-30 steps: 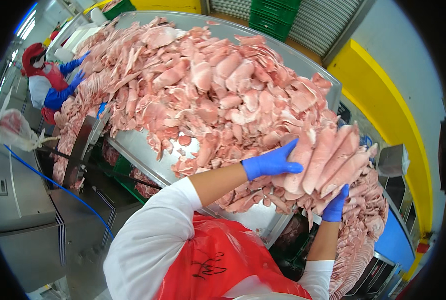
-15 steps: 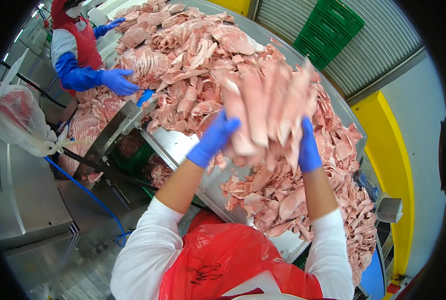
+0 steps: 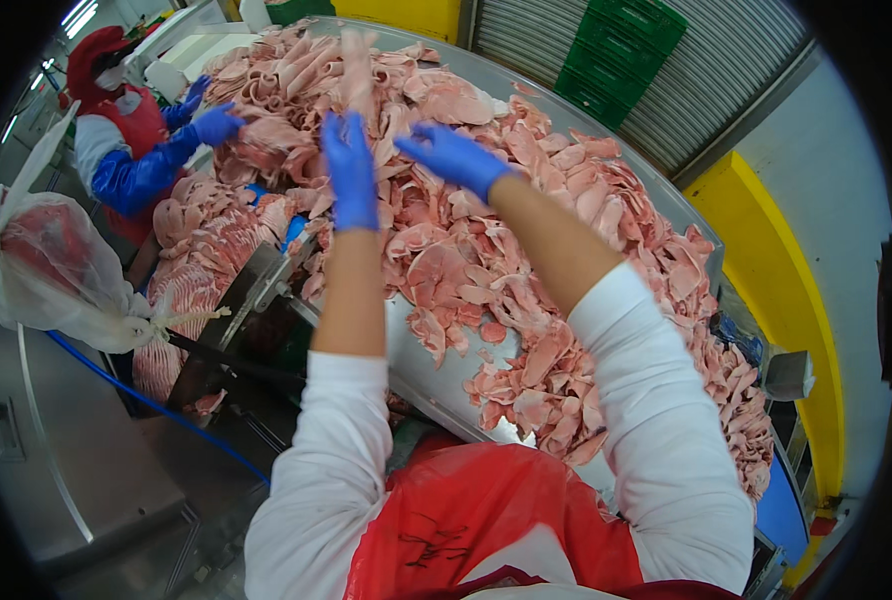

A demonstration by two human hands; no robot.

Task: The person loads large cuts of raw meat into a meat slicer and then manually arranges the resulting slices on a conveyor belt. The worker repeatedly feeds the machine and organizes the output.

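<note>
Vs. half a second ago: both hands were mid-frame around a bunch of long slices; now they're up at upper centre and that bunch is no longer between them. Blue-gloved left hand point(image 3: 349, 165) points up, fingers extended, right below a long, motion-blurred pale pink meat slice point(image 3: 357, 75); can't tell if touching. Blue-gloved right hand point(image 3: 451, 158) reaches leftward above the meat, fingers extended, thumb apart, nothing clamped. Co-worker's blue-gloved hand point(image 3: 218, 124), upper left, is now higher in frame, beside the slices.

Containers: rimmed grey metal surface point(image 3: 431, 370) carries a big heap of thin pink meat slices point(image 3: 446, 275), upper left through centre to lower right; bare metal shows lower centre. Knotted translucent plastic bag point(image 3: 61, 265), left, has something reddish inside. Stacked green plastic crates point(image 3: 621, 60), upper right, contents not visible.
</note>
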